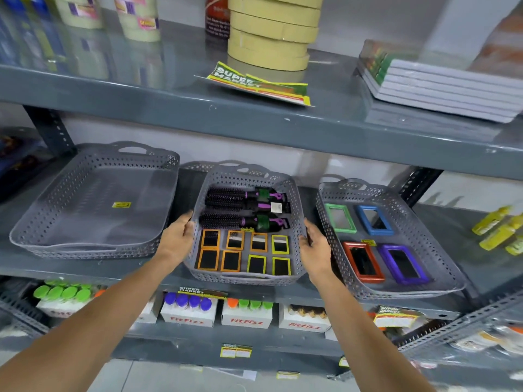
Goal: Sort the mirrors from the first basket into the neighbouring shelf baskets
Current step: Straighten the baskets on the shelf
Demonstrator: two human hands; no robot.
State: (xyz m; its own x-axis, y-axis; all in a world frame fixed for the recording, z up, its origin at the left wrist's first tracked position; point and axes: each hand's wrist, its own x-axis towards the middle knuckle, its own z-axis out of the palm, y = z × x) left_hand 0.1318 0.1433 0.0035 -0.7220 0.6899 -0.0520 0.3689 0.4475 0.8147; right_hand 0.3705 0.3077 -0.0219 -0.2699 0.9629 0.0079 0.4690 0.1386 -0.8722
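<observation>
Mirrors (pixel 245 254), small flat rectangles with orange and yellow frames, lie in two rows inside the perforated grey plastic basket (pixel 297 193); left hand (pixel 178 236) and right hand (pixel 315 247) grip its side rims, fingers curled.

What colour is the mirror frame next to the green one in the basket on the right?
Blue. The blue-framed mirror sits beside the green-framed mirror; the head view shows it best.

Three grey perforated plastic baskets (pixel 246 176) with a matt finish sit on a smooth, painted grey metal shelf (pixel 254 120) that shows faint reflections. Small mirrors (pixel 259 241) have glossy reflective glass in coloured plastic frames, beside bristled plastic hairbrushes (pixel 226 206). Above, matt paper tape rolls (pixel 271 32) and paper notebooks (pixel 441 86).
</observation>
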